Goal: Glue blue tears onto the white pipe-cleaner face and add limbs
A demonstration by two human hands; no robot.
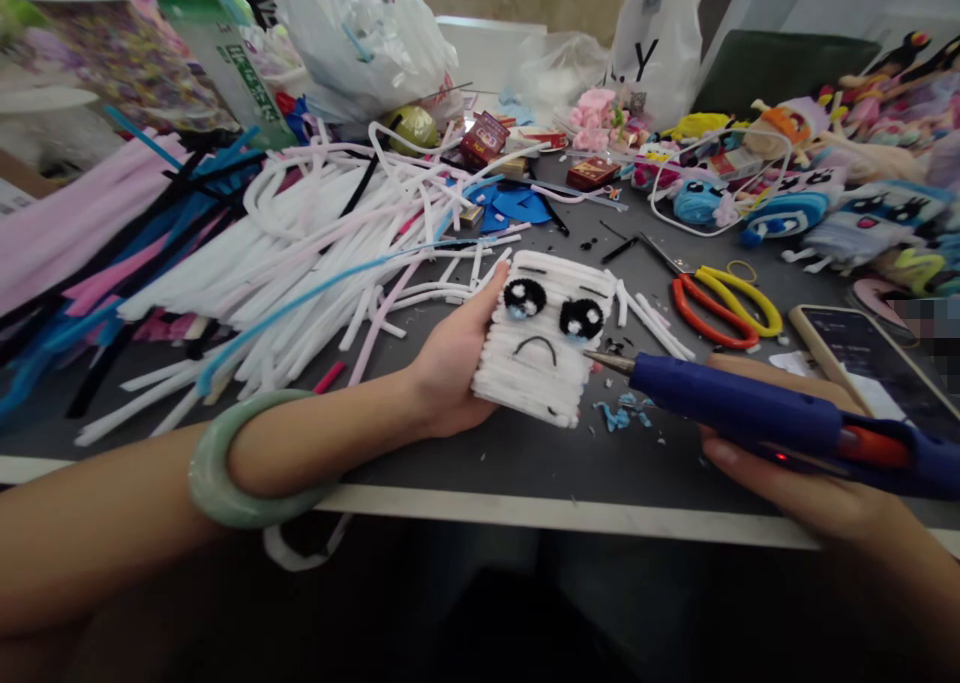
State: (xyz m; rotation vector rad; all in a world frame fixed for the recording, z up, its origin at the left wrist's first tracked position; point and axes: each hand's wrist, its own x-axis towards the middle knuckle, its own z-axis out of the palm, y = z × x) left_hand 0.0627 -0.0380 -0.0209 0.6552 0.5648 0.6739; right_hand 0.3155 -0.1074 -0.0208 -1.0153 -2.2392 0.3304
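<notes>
My left hand (457, 363) holds a white pipe-cleaner panel (510, 378) by its left side, tilted to face me. Two black shiny-looking eyes with light-blue tear marks, thin brows and a downturned mouth are on it. In my right hand (795, 473) is a dark blue hot glue gun (735, 398), with a small red light showing. Its metal nozzle points left and ends at, or just beside, the panel's right edge; contact is unclear. Most of my left fingers are hidden behind the panel. Small light-blue scraps (619, 415) lie below the nozzle.
White, pink, blue and black pipe cleaners (300, 253) are heaped at left. Scissors (720, 308) with red and yellow handles and a phone (862, 363) lie at right. Finished fuzzy figures (787, 208) crowd the back right. Plastic bags (367, 43) stand behind.
</notes>
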